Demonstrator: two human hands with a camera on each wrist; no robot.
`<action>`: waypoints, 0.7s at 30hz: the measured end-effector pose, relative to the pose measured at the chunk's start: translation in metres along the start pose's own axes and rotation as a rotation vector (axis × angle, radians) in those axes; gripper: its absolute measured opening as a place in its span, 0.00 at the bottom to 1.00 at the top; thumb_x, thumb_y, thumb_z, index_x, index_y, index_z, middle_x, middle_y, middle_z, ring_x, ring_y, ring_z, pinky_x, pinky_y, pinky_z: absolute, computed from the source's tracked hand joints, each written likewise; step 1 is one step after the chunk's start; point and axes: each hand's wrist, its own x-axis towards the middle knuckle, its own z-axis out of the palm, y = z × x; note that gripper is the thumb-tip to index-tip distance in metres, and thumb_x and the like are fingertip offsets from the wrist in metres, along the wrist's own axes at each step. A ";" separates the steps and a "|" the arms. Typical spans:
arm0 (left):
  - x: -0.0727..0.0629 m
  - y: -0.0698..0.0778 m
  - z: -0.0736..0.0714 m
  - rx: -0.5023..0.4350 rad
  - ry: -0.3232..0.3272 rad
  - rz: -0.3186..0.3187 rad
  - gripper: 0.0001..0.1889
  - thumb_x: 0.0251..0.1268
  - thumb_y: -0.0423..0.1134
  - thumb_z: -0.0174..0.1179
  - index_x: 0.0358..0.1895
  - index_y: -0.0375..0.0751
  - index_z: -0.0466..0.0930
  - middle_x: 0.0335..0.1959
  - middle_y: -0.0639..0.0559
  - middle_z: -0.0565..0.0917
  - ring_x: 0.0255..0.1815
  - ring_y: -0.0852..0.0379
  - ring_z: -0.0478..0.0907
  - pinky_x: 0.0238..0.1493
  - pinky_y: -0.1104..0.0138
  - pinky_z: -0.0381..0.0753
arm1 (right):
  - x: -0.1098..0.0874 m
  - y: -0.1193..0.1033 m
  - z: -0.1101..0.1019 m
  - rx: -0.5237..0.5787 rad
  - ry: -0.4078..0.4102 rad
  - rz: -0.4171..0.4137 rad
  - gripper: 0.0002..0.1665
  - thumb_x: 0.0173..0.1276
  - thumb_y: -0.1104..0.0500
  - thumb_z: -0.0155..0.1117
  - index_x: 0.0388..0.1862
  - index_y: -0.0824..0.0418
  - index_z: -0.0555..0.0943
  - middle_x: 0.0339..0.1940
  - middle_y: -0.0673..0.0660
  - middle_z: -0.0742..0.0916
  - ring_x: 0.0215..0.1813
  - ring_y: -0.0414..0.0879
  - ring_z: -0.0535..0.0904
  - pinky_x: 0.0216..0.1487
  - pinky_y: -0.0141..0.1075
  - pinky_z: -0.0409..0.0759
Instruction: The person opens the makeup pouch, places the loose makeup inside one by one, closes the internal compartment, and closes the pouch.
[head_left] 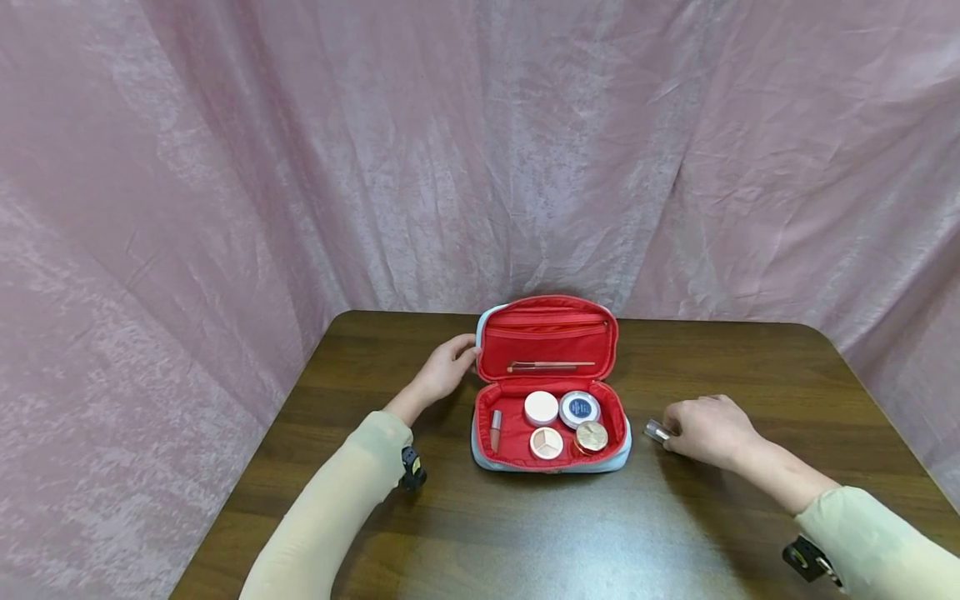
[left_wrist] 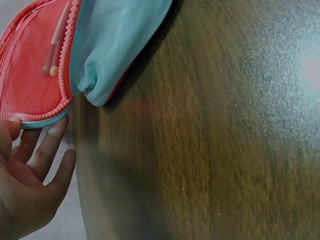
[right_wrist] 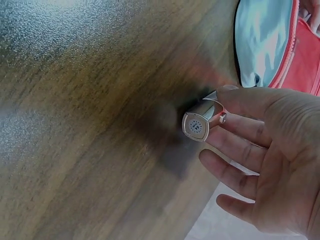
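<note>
An unzipped cosmetic bag (head_left: 551,385), light blue outside and red inside, lies with its lid raised. My left hand (head_left: 447,367) pinches the lid's left edge, thumb inside and fingers behind. Right of the bag, my right hand (head_left: 708,429) holds a shiny lipstick tube (right_wrist: 197,122) between thumb and fingers, close over the table; its round-cornered end with a small label faces the right wrist camera. The bag holds a white jar (head_left: 541,407), a compact with a blue label (head_left: 580,409), a three-part palette (head_left: 546,443), a gold-lidded jar (head_left: 591,437) and a lip gloss tube (head_left: 495,431).
A makeup brush (head_left: 551,366) sits in the mesh pocket of the lid; the left wrist view shows what look like two handles there. The dark wooden table (head_left: 525,533) has rounded back corners. Behind it hangs a pink velvet curtain (head_left: 480,167).
</note>
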 end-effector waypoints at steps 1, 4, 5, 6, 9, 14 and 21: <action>0.000 0.000 0.000 -0.002 -0.001 -0.002 0.16 0.83 0.40 0.51 0.64 0.39 0.77 0.47 0.47 0.84 0.45 0.52 0.83 0.57 0.46 0.80 | 0.000 0.000 0.000 0.001 0.006 -0.001 0.15 0.52 0.52 0.79 0.20 0.43 0.77 0.16 0.39 0.75 0.24 0.40 0.70 0.39 0.54 0.75; 0.000 0.000 0.000 -0.002 -0.004 -0.002 0.16 0.83 0.40 0.51 0.65 0.39 0.77 0.47 0.46 0.84 0.45 0.52 0.83 0.57 0.46 0.80 | 0.000 0.000 -0.001 0.007 0.000 0.001 0.15 0.53 0.52 0.78 0.20 0.43 0.77 0.16 0.38 0.75 0.24 0.40 0.69 0.38 0.53 0.75; 0.000 0.000 0.000 -0.001 -0.005 0.000 0.16 0.83 0.40 0.51 0.65 0.39 0.77 0.47 0.46 0.84 0.46 0.51 0.83 0.57 0.46 0.80 | 0.000 0.000 -0.002 0.014 -0.003 0.005 0.14 0.53 0.52 0.78 0.21 0.43 0.77 0.17 0.38 0.75 0.25 0.40 0.70 0.38 0.53 0.74; 0.000 0.000 0.000 0.001 -0.005 0.002 0.16 0.83 0.40 0.51 0.65 0.39 0.77 0.47 0.46 0.84 0.46 0.51 0.83 0.57 0.46 0.80 | 0.000 0.000 -0.004 0.024 -0.003 0.010 0.13 0.54 0.51 0.77 0.22 0.44 0.79 0.18 0.38 0.76 0.25 0.40 0.70 0.38 0.52 0.74; 0.000 -0.001 0.000 0.007 0.000 0.008 0.16 0.83 0.40 0.51 0.65 0.39 0.77 0.47 0.46 0.84 0.46 0.50 0.83 0.57 0.46 0.80 | 0.002 0.000 -0.014 0.069 0.010 0.030 0.08 0.56 0.51 0.76 0.27 0.46 0.83 0.19 0.37 0.78 0.26 0.39 0.72 0.36 0.49 0.75; 0.000 -0.002 0.000 0.014 0.015 0.007 0.16 0.82 0.39 0.52 0.64 0.39 0.77 0.47 0.47 0.85 0.46 0.49 0.83 0.57 0.46 0.80 | 0.005 0.001 -0.033 0.169 0.039 0.069 0.06 0.61 0.52 0.74 0.35 0.50 0.87 0.22 0.37 0.82 0.26 0.36 0.75 0.34 0.43 0.74; 0.000 0.001 0.000 0.023 0.010 0.020 0.16 0.82 0.39 0.52 0.64 0.38 0.77 0.46 0.46 0.85 0.45 0.49 0.83 0.56 0.46 0.80 | 0.006 0.003 -0.051 0.285 0.079 0.141 0.12 0.65 0.49 0.73 0.42 0.54 0.88 0.30 0.41 0.87 0.32 0.37 0.80 0.34 0.40 0.75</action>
